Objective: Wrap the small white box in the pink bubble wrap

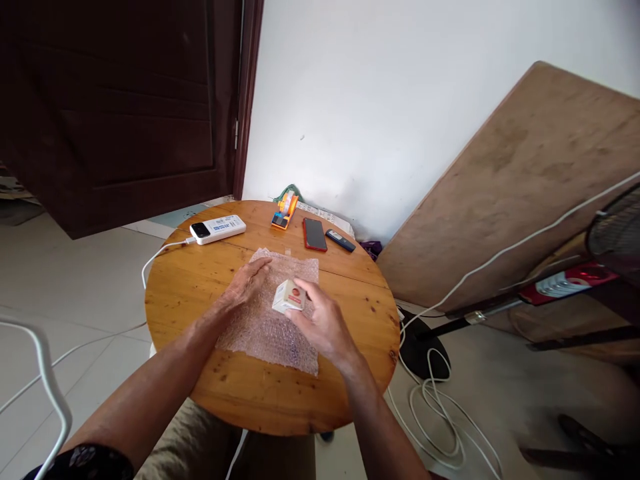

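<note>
A sheet of bubble wrap (pixel 265 330) lies spread on a round wooden table (pixel 200 287). My left hand (pixel 247 281) rests flat on the sheet's left part, fingers stretched out. My right hand (pixel 323 325) grips a small white box (pixel 289 297) with a red mark, holding it tilted on the bubble wrap between thumb and fingers.
At the table's far side lie a white power bank (pixel 218 229) with a white cable (pixel 155 257), an orange tape dispenser (pixel 285 210), a red-edged phone (pixel 315 234) and a dark remote (pixel 340 240). A wooden board (pixel 520 180) leans at right; cables coil on the floor (pixel 440 413).
</note>
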A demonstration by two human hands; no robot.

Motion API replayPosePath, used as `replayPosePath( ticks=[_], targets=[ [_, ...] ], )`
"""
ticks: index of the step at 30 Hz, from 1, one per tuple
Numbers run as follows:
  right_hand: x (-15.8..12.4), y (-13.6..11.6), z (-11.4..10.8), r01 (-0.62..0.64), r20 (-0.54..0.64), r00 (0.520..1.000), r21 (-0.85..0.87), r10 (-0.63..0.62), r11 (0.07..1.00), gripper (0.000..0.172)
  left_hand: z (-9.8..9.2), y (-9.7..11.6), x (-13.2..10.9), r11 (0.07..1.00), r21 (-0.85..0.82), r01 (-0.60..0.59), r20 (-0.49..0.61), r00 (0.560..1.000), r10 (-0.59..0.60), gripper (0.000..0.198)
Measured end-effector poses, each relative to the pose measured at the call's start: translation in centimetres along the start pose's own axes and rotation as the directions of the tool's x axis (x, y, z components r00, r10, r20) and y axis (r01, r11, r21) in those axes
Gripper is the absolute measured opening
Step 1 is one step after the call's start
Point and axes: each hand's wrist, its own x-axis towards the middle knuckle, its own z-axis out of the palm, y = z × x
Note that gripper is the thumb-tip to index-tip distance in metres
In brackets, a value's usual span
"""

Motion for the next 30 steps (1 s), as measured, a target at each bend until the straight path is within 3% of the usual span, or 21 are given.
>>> replayPosePath(
  ticks=[3, 6, 10, 17, 30],
  targets=[
    [0.7, 0.3, 2.6, 0.018, 0.11, 0.994, -0.129, -0.003, 0.991, 0.051, 0.0, 0.3, -0.2, 0.999, -0.034, -0.017, -0.024, 1.0, 0.016, 0.045],
    [0.6, 1.2, 3.7, 0.016, 0.154, 0.988, -0.155, 0.008, 0.988, 0.058, -0.2, 0.7, -0.5, 0.999, -0.021, -0.026, -0.016, 1.0, 0.025, 0.042],
    [0.0, 1.9, 3.8, -0.022, 0.101, 0.994, -0.069, 0.029, 0.997, 0.065, -0.3, 0.8, -0.6, 0.999, 0.027, -0.024, -0.015, 1.0, 0.025, 0.041],
    [0.0, 2.1, 4.1, -0.063, 0.049, 0.997, -0.08, 0.067, 0.995, 0.053, 0.1, 0.2, 0.4, 0.997, 0.075, 0.015, 0.033, 0.999, -0.018, 0.041],
    [-0.1, 2.2, 4.0, -0.007, 0.061, 0.998, -0.055, 0.01, 0.998, 0.053, -0.2, 0.2, -0.2, 0.993, 0.102, -0.065, 0.014, 0.998, 0.064, 0.04]
  ],
)
